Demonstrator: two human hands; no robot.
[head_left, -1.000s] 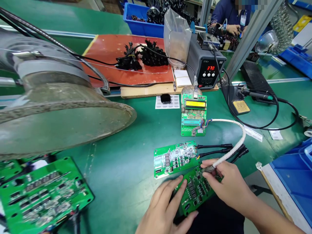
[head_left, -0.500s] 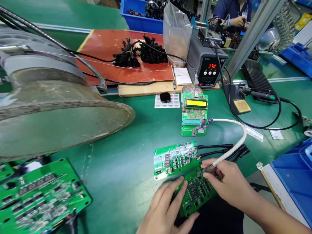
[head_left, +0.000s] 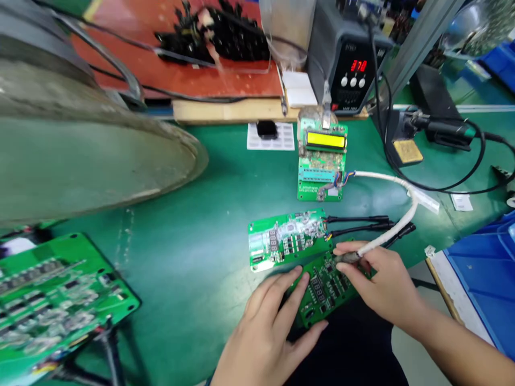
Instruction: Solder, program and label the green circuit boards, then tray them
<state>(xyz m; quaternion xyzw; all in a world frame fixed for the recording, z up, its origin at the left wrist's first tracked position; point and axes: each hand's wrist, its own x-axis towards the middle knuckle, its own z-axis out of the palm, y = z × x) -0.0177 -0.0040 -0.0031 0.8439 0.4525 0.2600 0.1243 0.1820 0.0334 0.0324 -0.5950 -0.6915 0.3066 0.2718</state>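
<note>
My left hand (head_left: 269, 321) grips the left end of a green circuit board (head_left: 322, 295), fingers on top and thumb along the near edge. The board tilts at the table's front edge. In my right hand (head_left: 374, 276) is the dark connector end of a white cable (head_left: 386, 236), pinched between thumb and fingers and pressed against the board's upper right part; the exact contact is hidden. The cable runs back to a programmer board (head_left: 322, 185) with a lit yellow display (head_left: 325, 140). Just behind the held board lies a second circuit board (head_left: 263, 249) with black leads.
On the left looms a large lamp shade (head_left: 100, 155), with more circuit boards (head_left: 80, 289) under it. A soldering station (head_left: 350, 69) stands at the back, its iron (head_left: 446, 128) in a holder at right. Blue bins (head_left: 486, 268) sit at the right edge.
The camera view has tilted down and shifted, so the table objects appear higher in the picture. Both hands keep their hold on the board and the cable connector.
</note>
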